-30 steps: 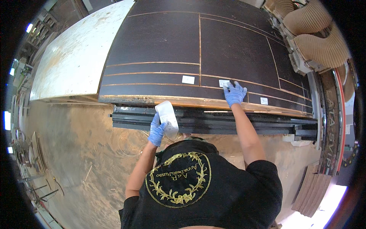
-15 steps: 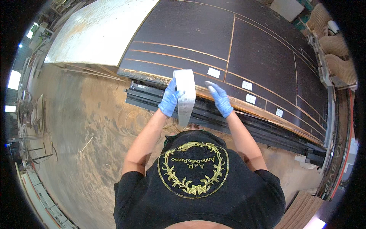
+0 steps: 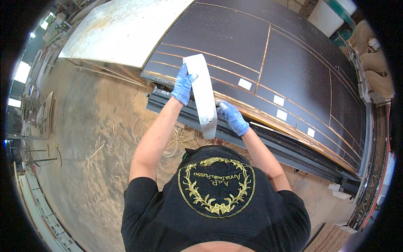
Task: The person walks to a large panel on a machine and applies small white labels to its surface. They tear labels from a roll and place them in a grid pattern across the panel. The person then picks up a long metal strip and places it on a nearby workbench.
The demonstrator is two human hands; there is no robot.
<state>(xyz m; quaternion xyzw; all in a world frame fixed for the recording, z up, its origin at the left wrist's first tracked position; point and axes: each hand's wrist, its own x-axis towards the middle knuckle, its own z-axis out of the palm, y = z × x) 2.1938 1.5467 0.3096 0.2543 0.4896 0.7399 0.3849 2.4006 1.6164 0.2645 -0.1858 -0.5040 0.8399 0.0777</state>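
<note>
A long white strip of labels (image 3: 203, 90) hangs in front of me, its upper end bent over and its lower end reaching toward my chest. My left hand (image 3: 182, 88), in a blue glove, is closed on the strip near its top, thumb across the face. My right hand (image 3: 234, 119), also gloved in blue, has its fingers drawn together at the strip's right edge, lower down; the exact contact at the fingertips is hard to see. Beyond lies a large dark panel (image 3: 222, 31) cut by pale brown grooves, with several white labels (image 3: 245, 84) on its pieces.
A white-topped board (image 3: 121, 31) adjoins the dark panel at the left. Dark machine rails (image 3: 268, 136) run along the panel's near edge. Ribbed hoses (image 3: 375, 65) hang at the far right. Sawdust and scraps cover the floor (image 3: 113, 138), and stacked boards (image 3: 329, 237) stand at lower right.
My right hand has gone from open and apart to fingers drawn in at the strip's edge. The left hand has lifted the strip's top farther away, and the view has shifted slightly.
</note>
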